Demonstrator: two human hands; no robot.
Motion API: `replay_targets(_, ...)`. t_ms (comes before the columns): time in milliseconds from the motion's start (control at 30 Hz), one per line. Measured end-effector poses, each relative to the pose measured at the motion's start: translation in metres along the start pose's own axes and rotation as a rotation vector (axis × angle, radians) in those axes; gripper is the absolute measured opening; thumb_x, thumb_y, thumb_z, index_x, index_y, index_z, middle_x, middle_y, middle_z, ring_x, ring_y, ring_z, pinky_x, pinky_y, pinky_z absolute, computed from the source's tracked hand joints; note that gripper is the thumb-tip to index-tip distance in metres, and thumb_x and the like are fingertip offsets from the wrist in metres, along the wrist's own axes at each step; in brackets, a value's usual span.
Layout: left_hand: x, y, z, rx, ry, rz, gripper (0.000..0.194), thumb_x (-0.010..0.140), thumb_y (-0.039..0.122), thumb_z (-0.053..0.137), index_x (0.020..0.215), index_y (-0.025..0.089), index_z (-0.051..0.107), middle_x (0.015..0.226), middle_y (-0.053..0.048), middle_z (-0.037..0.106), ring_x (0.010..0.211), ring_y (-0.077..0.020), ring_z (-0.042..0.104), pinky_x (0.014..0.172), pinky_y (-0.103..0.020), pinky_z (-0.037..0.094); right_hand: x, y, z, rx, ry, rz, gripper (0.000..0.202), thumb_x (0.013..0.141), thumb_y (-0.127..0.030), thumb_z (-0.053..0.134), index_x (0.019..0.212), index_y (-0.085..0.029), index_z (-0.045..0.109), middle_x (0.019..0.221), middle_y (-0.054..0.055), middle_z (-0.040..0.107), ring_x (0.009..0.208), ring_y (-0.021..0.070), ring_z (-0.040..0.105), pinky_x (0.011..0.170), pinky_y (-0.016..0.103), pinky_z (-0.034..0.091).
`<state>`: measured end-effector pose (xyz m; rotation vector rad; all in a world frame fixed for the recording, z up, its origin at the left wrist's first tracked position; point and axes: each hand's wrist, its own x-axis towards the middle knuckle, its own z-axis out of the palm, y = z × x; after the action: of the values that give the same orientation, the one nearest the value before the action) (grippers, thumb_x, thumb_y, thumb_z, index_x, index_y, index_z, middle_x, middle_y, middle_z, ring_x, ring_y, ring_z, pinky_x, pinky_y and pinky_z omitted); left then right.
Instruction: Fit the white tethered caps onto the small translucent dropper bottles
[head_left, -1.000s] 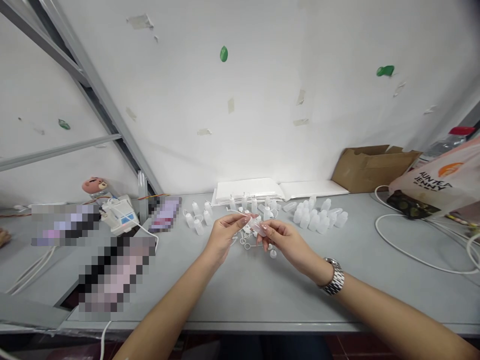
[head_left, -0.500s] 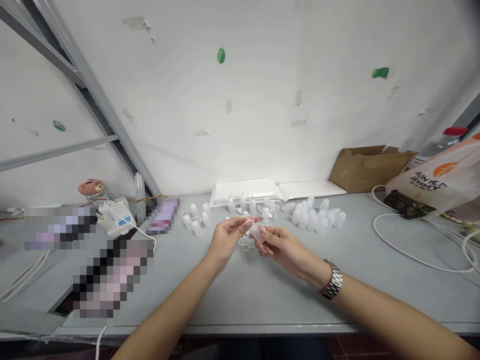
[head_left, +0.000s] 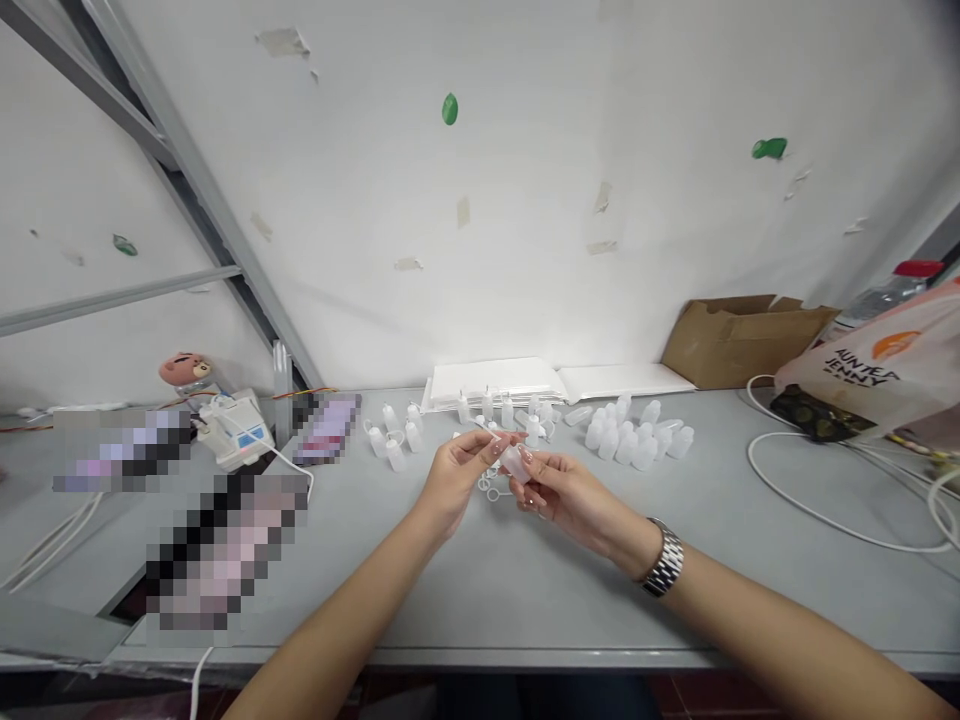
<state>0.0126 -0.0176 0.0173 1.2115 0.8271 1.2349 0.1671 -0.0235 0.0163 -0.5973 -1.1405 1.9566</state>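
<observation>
A small translucent bottle (head_left: 515,463) is held tilted in the fingers of my right hand (head_left: 559,490). My left hand (head_left: 459,478) pinches at the bottle's top, on a small white part too hidden to make out fully. White ring-shaped pieces (head_left: 493,493) lie on the table just under the hands. Several bottles with needle-like tips (head_left: 395,453) stand to the left, and more (head_left: 507,408) stand behind the hands. Several bottles without tips (head_left: 643,450) are grouped at the right.
White flat sheets (head_left: 487,380) lie by the wall, and a cardboard box (head_left: 742,345) stands at the back right. Beside it are a plastic bag (head_left: 885,365) and a looped white cable (head_left: 814,527). A white device (head_left: 234,432) sits at the left.
The bottle in my right hand is tilted slightly differently and more covered by the fingers. Both hands stay in nearly the same place; the view has shifted a little.
</observation>
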Motion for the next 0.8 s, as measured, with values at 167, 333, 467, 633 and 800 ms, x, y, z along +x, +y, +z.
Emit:
replay_targets(167, -0.002, -0.005, 0.004, -0.067, -0.046, -0.057, 0.023, 0.072, 0.037, 0.064, 0.082, 0.016, 0.067, 0.104, -0.009, 0.066, 0.094, -0.0222, 0.058, 0.08, -0.033, 0.041, 0.001, 0.007, -0.006, 0.085, -0.034, 0.046, 0.027, 0.076, -0.036, 0.062, 0.063, -0.013, 0.056, 0.053, -0.002, 0.049, 0.047, 0.0063, 0.034, 0.055, 0.025, 0.031)
replay_targets(333, -0.001, -0.002, 0.003, -0.045, -0.068, -0.015, 0.023, 0.073, 0.036, 0.063, 0.083, 0.016, 0.068, 0.103, -0.01, 0.066, 0.102, -0.0248, 0.056, 0.086, -0.035, 0.039, 0.003, 0.003, -0.009, 0.076, -0.069, 0.076, 0.027, 0.078, -0.038, 0.059, 0.068, -0.014, 0.057, 0.054, -0.003, 0.049, 0.047, 0.0064, 0.038, 0.053, 0.024, 0.033)
replay_targets(467, 0.001, -0.002, 0.0, -0.012, 0.066, 0.04, 0.018, 0.072, 0.033, 0.065, 0.078, 0.017, 0.069, 0.102, -0.007, 0.067, 0.107, -0.0242, 0.053, 0.09, -0.035, 0.036, 0.004, -0.004, -0.005, -0.249, 0.098, -0.042, 0.03, 0.077, -0.045, 0.058, 0.074, -0.015, 0.06, 0.066, 0.002, 0.059, 0.056, 0.0098, 0.051, 0.057, 0.026, 0.038)
replay_targets(633, 0.003, -0.007, 0.0, -0.116, 0.097, -0.033, 0.02, 0.071, 0.034, 0.066, 0.08, 0.017, 0.069, 0.105, -0.008, 0.066, 0.109, -0.0236, 0.051, 0.094, -0.035, 0.033, 0.002, -0.001, 0.0, -0.613, 0.31, -0.168, 0.026, 0.071, -0.042, 0.064, 0.078, -0.017, 0.061, 0.063, 0.0, 0.059, 0.059, 0.0129, 0.053, 0.054, 0.026, 0.038)
replay_targets(800, 0.003, -0.012, 0.001, -0.166, 0.024, -0.078, 0.027, 0.072, 0.036, 0.064, 0.087, 0.014, 0.069, 0.105, -0.01, 0.065, 0.094, -0.0215, 0.057, 0.082, -0.032, 0.04, 0.002, 0.002, -0.003, -0.478, 0.265, -0.098, 0.026, 0.071, -0.041, 0.064, 0.068, -0.016, 0.061, 0.061, 0.0, 0.059, 0.058, 0.0111, 0.051, 0.056, 0.025, 0.038)
